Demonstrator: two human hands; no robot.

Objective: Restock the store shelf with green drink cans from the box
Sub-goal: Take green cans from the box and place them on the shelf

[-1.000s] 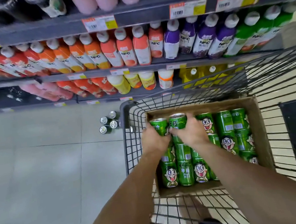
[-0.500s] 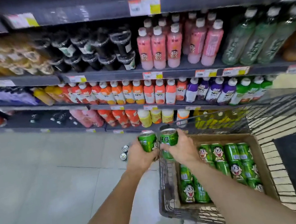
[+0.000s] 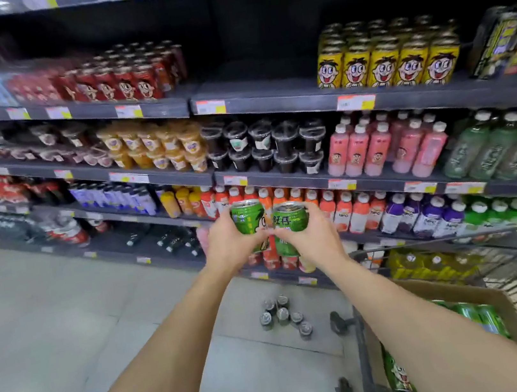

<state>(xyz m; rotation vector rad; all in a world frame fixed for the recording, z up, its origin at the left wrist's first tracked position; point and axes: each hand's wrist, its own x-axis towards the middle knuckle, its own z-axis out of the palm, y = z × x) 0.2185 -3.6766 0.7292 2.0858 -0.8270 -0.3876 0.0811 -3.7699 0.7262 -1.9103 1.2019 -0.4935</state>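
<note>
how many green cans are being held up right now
2: one green can in the left hand, one green can in the right hand. Lower cans may be hidden behind them.

View: you have one camera only, worn on your head, so no second view shares the scene.
Facing: it looks forward and down, squarely at the store shelf (image 3: 256,98), whose rows run across the whole upper frame.
Lens: wide-angle; the shelf edges bow and the far left side is blurred.
Nearness: your forearms enter from the bottom edge and reach to mid-frame, where the left hand (image 3: 227,245) and right hand (image 3: 315,237) sit close before the lens; the shelf stands beyond them.
Lower frame: the floor (image 3: 52,327) fills the left, the cart (image 3: 361,341) with its box (image 3: 497,301) is cut by the right corner.
</note>
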